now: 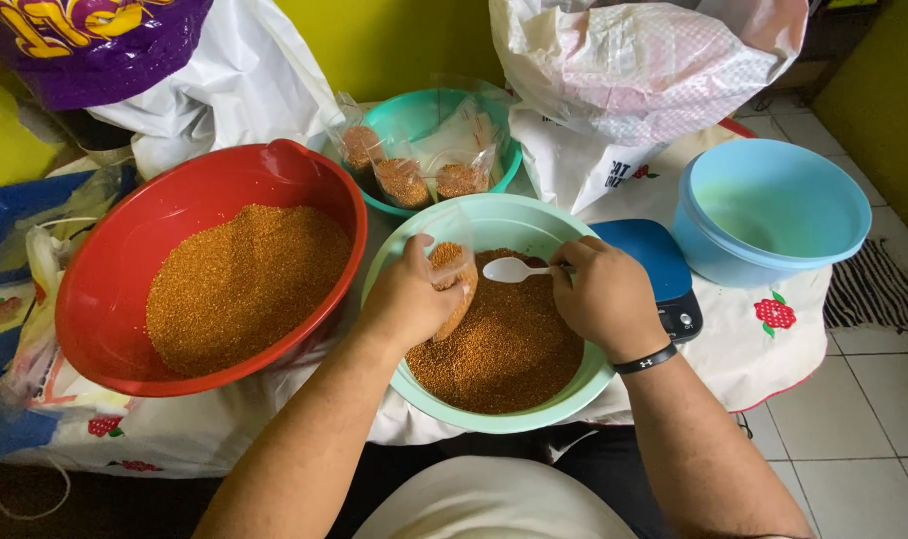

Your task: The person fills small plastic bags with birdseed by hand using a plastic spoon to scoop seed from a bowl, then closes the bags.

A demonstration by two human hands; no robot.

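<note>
Over the mint green bowl (574, 394) of orange-brown grain, left hand (409, 299) clamped around a small clear bag (452, 268) partly filled with grain, right hand (604, 294) closed on a white plastic spoon (512, 269) just beside the bag's mouth, red basin (104, 299) of grain to the left, blue scale (653, 265) behind

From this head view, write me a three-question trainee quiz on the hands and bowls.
1. True or false: the right hand holds a white spoon.
2. What does the left hand hold over the mint-green bowl?
a) a small clear bag partly filled with grain
b) a lid
c) a cup
3. Fill in: the big bowl of grain to the left of the mint-green one is ____.

Key: 1 true. 2 a, the small clear bag. 3 red.
</note>
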